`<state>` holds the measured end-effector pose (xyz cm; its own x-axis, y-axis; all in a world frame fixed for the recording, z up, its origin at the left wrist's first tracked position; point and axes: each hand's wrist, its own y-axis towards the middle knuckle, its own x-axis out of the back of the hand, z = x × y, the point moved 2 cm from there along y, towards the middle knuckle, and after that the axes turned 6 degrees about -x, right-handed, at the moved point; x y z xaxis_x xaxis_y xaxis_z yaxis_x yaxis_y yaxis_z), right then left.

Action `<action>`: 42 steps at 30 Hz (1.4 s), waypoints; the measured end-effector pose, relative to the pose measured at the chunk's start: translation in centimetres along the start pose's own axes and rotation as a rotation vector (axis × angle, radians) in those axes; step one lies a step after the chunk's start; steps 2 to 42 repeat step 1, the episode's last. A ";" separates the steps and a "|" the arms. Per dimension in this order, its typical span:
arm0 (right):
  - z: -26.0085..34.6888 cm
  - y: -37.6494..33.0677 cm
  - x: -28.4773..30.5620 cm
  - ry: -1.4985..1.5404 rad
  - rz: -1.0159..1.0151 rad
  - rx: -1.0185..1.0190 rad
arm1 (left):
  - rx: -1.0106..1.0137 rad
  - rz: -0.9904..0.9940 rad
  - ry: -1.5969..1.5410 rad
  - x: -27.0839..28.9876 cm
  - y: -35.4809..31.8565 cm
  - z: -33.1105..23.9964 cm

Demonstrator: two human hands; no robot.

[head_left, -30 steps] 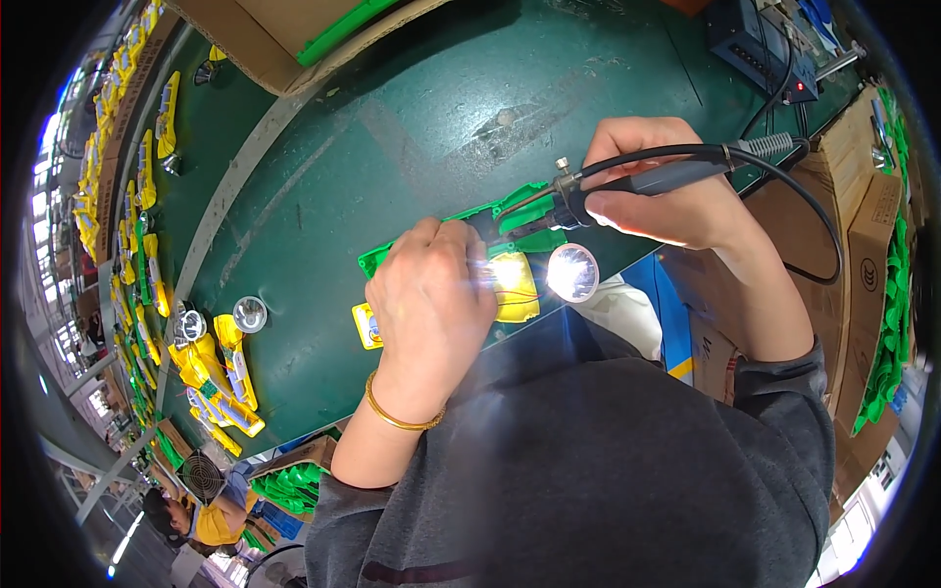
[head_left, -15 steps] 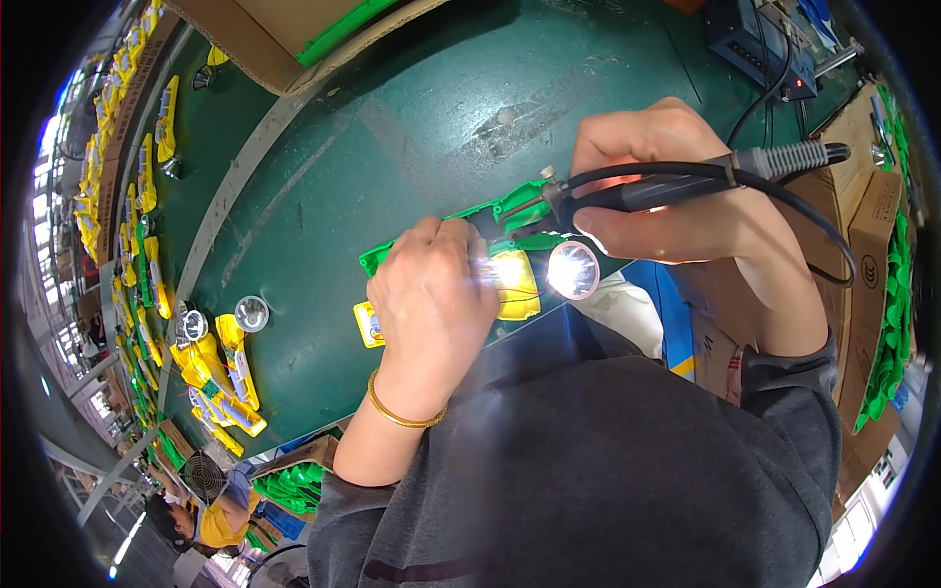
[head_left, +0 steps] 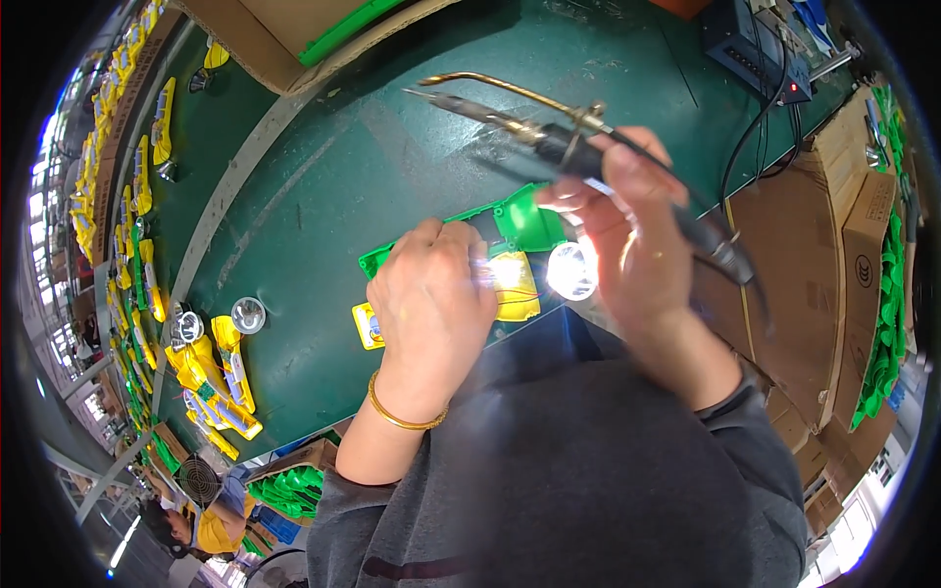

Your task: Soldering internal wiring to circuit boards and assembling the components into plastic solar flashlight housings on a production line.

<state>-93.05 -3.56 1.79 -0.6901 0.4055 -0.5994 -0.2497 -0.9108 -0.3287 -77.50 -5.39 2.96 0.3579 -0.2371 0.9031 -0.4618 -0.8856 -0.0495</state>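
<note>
My left hand (head_left: 433, 299), fingers curled down, grips a yellow flashlight shell (head_left: 517, 299) and covers its middle. Behind it lies a green shell half (head_left: 532, 221), hollow side up, partly under the same fingers. A lit round reflector (head_left: 569, 271) glows at the yellow shell's right end; thin wires show on the shell. My right hand (head_left: 637, 230), somewhat blurred, is closed around a soldering iron (head_left: 567, 147) with a brass-coloured solder feed tube along it. The iron's tip points up and left, raised away from the shells.
Several yellow flashlight halves (head_left: 211, 377) and a loose reflector (head_left: 248, 315) lie left. A cardboard box (head_left: 279, 73) stands at the far edge, a blue soldering station (head_left: 750, 54) far right. Boxes with green shells (head_left: 877, 343) flank the bench; a co-worker (head_left: 211, 529) sits lower left.
My right hand has lifted the soldering iron off the shells and turned its tip up and left. My left hand stays in place; the reflector is still lit.
</note>
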 end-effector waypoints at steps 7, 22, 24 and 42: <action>-1.6 -0.3 -0.8 0.033 -0.010 0.043 | -0.004 0.001 -0.011 0.0 -0.1 0.1; -1.6 -0.3 -0.8 0.033 -0.010 0.043 | -0.004 0.001 -0.011 0.0 -0.1 0.1; -1.6 -0.3 -0.8 0.033 -0.010 0.043 | -0.004 0.001 -0.011 0.0 -0.1 0.1; -1.6 -0.3 -0.8 0.033 -0.010 0.043 | -0.004 0.001 -0.011 0.0 -0.1 0.1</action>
